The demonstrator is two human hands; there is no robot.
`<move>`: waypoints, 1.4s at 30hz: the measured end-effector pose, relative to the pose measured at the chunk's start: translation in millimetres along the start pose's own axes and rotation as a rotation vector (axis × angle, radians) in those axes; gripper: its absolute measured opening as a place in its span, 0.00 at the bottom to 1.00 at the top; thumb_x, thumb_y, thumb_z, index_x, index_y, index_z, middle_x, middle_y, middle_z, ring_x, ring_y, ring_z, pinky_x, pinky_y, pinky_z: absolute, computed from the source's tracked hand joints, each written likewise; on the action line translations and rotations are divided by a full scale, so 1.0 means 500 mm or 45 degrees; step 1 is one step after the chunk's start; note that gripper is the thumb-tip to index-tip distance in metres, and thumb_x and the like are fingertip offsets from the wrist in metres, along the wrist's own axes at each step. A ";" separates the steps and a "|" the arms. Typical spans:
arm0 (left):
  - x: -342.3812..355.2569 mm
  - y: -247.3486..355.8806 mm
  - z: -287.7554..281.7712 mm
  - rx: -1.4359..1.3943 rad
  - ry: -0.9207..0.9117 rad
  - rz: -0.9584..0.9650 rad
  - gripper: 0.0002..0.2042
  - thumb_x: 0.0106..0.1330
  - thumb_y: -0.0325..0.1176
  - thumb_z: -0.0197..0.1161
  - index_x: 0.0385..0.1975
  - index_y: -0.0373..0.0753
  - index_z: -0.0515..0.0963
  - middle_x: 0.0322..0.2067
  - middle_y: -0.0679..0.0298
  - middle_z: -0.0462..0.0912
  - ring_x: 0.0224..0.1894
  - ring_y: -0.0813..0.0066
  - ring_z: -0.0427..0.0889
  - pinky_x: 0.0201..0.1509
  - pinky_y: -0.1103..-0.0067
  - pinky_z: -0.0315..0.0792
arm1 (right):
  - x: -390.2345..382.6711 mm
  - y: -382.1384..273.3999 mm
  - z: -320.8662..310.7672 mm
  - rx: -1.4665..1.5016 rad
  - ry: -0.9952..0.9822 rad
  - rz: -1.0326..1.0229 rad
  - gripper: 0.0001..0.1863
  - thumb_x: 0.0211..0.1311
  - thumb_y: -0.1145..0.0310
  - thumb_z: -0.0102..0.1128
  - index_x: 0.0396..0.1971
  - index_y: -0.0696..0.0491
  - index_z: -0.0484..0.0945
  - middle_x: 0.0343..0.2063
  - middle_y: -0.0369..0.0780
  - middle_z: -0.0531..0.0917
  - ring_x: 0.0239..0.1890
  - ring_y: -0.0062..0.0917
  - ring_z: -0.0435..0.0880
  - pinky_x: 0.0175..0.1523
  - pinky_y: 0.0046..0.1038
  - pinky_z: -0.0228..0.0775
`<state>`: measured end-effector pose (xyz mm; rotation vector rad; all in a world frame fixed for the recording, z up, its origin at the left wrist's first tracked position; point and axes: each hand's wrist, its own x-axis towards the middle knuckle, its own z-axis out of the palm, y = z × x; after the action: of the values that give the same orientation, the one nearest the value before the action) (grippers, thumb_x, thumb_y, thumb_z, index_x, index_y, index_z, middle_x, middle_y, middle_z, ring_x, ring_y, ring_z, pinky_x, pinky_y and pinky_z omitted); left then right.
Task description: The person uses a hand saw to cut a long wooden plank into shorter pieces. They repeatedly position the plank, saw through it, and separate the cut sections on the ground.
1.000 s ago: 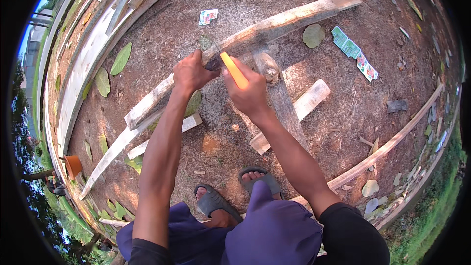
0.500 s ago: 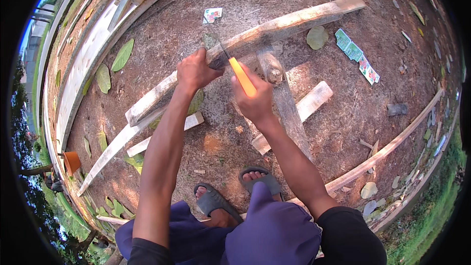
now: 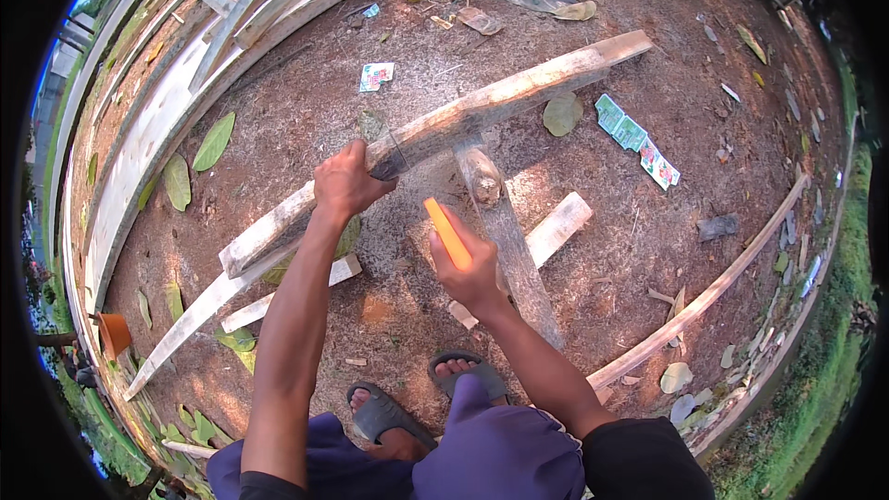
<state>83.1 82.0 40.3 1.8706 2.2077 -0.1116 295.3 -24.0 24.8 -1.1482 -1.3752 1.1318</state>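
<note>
A long wooden beam [image 3: 523, 93] slants across the middle, propped above the ground on other timber. My left hand [image 3: 347, 182] is closed over the beam left of its middle, thumb pointing right. My right hand [image 3: 470, 268] is wrapped around the orange handle [image 3: 447, 233] of a handsaw, on the near side of the beam. The saw's thin blade [image 3: 396, 150] is faint and lies against the beam just right of my left hand. A rough timber piece with a knot [image 3: 483, 181] sits under the beam and runs toward me.
Short pale boards [image 3: 560, 227] lie under the timber. A long thin strip [image 3: 704, 301] curves along the right. Planks [image 3: 139, 153] are stacked at the far left, near an orange pot [image 3: 113, 335]. Leaves [image 3: 215, 141] and printed card scraps [image 3: 639, 141] litter the ground. My sandalled feet [image 3: 389, 412] stand close by.
My right hand has drawn the saw handle back toward me, away from the beam. My left hand stays on the beam. The whole view has shifted slightly.
</note>
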 end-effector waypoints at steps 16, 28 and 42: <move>0.006 -0.009 -0.012 0.042 -0.063 -0.038 0.36 0.50 0.64 0.76 0.46 0.38 0.78 0.42 0.53 0.88 0.45 0.57 0.89 0.55 0.63 0.81 | 0.047 -0.001 0.031 -0.095 -0.049 0.039 0.23 0.69 0.68 0.64 0.62 0.59 0.78 0.34 0.52 0.89 0.35 0.28 0.92 0.39 0.30 0.81; -0.021 -0.033 0.010 0.078 -0.067 -0.035 0.33 0.53 0.65 0.75 0.43 0.40 0.77 0.40 0.57 0.88 0.43 0.62 0.89 0.54 0.64 0.81 | -0.217 -0.001 -0.114 -0.140 -0.119 0.026 0.24 0.67 0.76 0.64 0.63 0.61 0.78 0.50 0.52 0.88 0.44 0.32 0.92 0.47 0.29 0.84; 0.008 -0.027 -0.001 0.034 -0.024 -0.034 0.32 0.52 0.63 0.77 0.39 0.39 0.77 0.38 0.54 0.87 0.43 0.59 0.89 0.52 0.63 0.81 | -0.196 -0.038 -0.134 -0.162 -0.160 0.112 0.25 0.68 0.74 0.63 0.63 0.63 0.77 0.42 0.49 0.90 0.39 0.27 0.92 0.45 0.27 0.84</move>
<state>69.4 83.7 38.5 1.8467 2.2294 -0.1642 367.9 -119.2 38.4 -1.2568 -1.5245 1.2103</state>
